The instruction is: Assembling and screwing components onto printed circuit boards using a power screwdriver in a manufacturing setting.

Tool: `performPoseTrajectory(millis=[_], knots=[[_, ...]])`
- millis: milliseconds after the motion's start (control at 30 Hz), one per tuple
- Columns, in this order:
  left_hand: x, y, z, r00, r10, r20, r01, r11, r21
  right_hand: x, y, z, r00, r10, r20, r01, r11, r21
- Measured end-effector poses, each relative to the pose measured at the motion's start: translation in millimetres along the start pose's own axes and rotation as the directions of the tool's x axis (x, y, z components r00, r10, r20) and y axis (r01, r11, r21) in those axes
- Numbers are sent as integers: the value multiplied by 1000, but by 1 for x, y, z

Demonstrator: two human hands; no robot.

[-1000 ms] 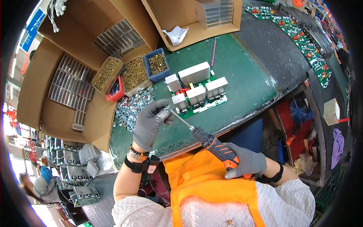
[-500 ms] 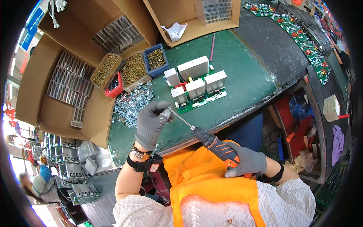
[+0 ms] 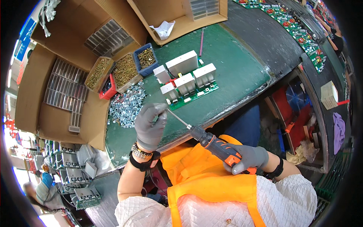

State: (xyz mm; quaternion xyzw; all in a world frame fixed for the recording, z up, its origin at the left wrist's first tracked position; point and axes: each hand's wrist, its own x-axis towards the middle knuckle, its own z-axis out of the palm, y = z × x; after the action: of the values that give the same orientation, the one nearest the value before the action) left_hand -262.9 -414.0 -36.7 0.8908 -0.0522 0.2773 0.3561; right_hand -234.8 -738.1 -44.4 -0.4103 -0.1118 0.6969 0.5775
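Note:
My right hand (image 3: 249, 159), in a grey glove, is wrapped round the handle of a black and orange electric screwdriver (image 3: 215, 145). Its long bit points up and left, the tip close to the fingertips of my left hand (image 3: 151, 126). Those gloved fingers are pinched together; anything between them is too small to make out. Just beyond the tip, a green circuit board (image 3: 193, 97) with several upright silver heat sinks (image 3: 182, 63) lies on the green bench mat (image 3: 236, 62). A heap of small metal clips (image 3: 126, 106) lies behind my left hand.
Behind the heap stand a blue bin (image 3: 155, 67) and two tan bins of brass-coloured screws (image 3: 126, 71), plus a red bin (image 3: 109, 90). Cardboard boxes (image 3: 96, 126) hold metal parts. A purple stick (image 3: 201, 43) lies farther back. More circuit boards (image 3: 295, 30) line the right; another person (image 3: 47, 189) is at far left.
The view has shifted, so the bench things sit slightly further left and up. My left fingers have curled and turned beside the bit tip; my right hand keeps its hold on the screwdriver.

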Motion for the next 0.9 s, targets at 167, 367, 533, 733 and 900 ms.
performPoseTrajectory(millis=[167, 367, 533, 733, 900], knots=[[19, 4, 20, 980, -162, 112, 183, 960, -211, -8, 15, 0, 973, -113, -203, 102, 993, -63], [65, 1, 61, 956, 190, 223, -281, 810, 514, -10, 33, -2, 891, -122, -437, 125, 992, -21], [72, -8, 85, 933, -127, 335, -179, 644, 744, -2, 38, -7, 872, -151, -466, 166, 986, -9], [74, -9, 77, 880, -210, 426, -192, 663, 723, 10, 34, -13, 917, -145, -371, 188, 979, 84], [74, -8, 69, 847, -119, 519, -355, 600, 717, 18, 31, -18, 930, -153, -333, 183, 981, 59]])
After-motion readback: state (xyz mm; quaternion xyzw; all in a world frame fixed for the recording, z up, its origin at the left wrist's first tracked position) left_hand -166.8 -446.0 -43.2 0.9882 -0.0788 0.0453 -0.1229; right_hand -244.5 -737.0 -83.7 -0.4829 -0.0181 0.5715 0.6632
